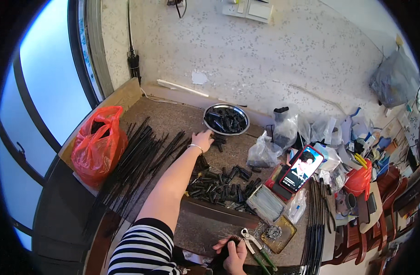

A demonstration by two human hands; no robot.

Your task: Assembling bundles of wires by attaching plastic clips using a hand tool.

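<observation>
My left arm in a striped sleeve stretches forward across the table. The left hand point(202, 140) is curled down at a small heap of short black cylindrical parts point(220, 143), just in front of a metal bowl point(208, 123) of black pieces. What its fingertips hold is hidden. Close to me at the table's front edge, my right hand point(234, 257) is closed around a dark piece with a ribbed, coil-like brownish end point(235, 239). Thin wire-like pins stick out beside its fingers. Green-handled pliers point(254, 247) lie just right of that hand.
Long thin black rods point(132, 160) and a red plastic bag point(97, 149) lie left. Black tubular parts point(223, 185) fill the middle. Rightward are a box of clear sticks point(266, 204), a tray point(288, 237) with small metal pieces, a lit phone point(302, 168), more black rods point(314, 224) and clear bags point(263, 152).
</observation>
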